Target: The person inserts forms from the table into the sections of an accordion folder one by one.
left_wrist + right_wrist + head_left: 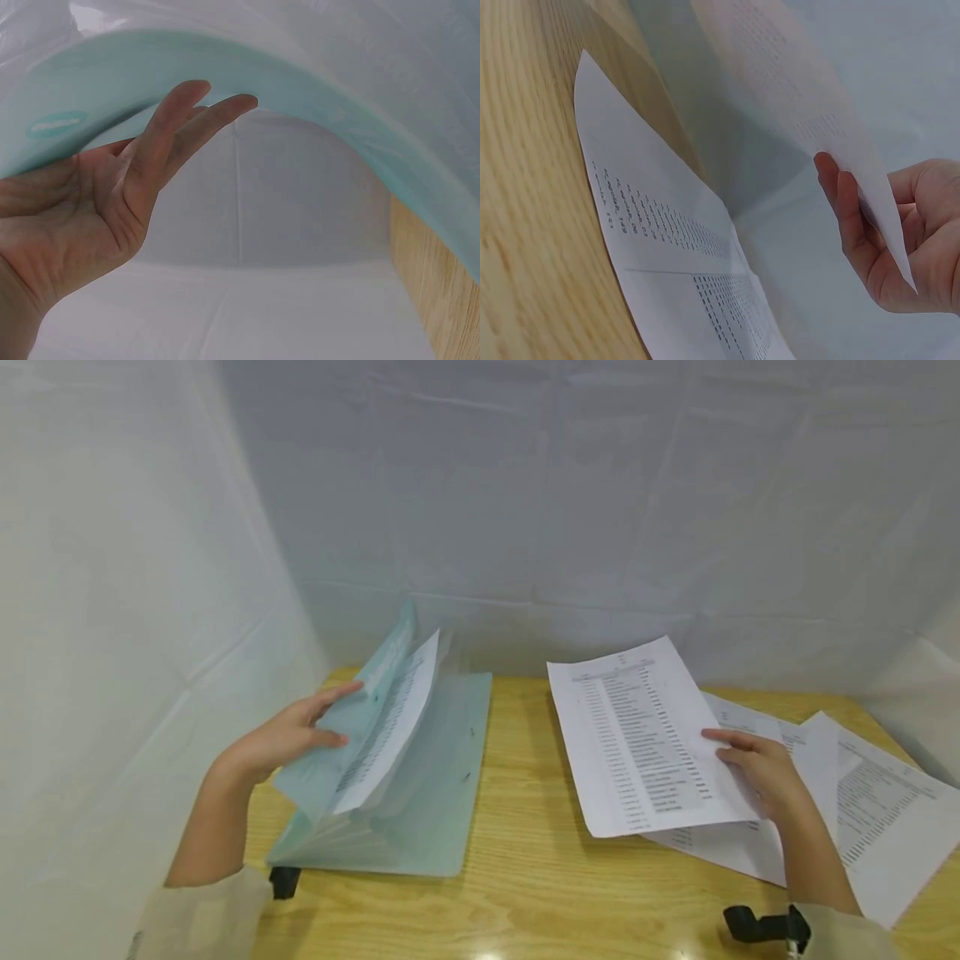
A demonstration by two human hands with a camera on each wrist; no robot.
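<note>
A pale teal expanding folder (pixel 431 777) lies open on the wooden table (pixel 525 868), left of centre. My left hand (pixel 292 737) presses straight fingers against its raised front flap (pixel 360 710), bending it back; the left wrist view shows the fingers (pixel 176 142) flat on the arched teal flap (pixel 315 82). A printed sheet (pixel 390 722) stands in a pocket just behind the flap. My right hand (pixel 757 768) pinches the right edge of a printed sheet (pixel 637 735), lifted off the table. In the right wrist view the hand (pixel 900 247) holds that sheet (pixel 810 97) above the others.
More printed sheets (pixel 877 810) lie spread at the table's right, also seen as loose sheets (pixel 667 225) in the right wrist view. White cloth walls (pixel 525 510) close in the back and both sides. Bare wood lies between folder and sheets.
</note>
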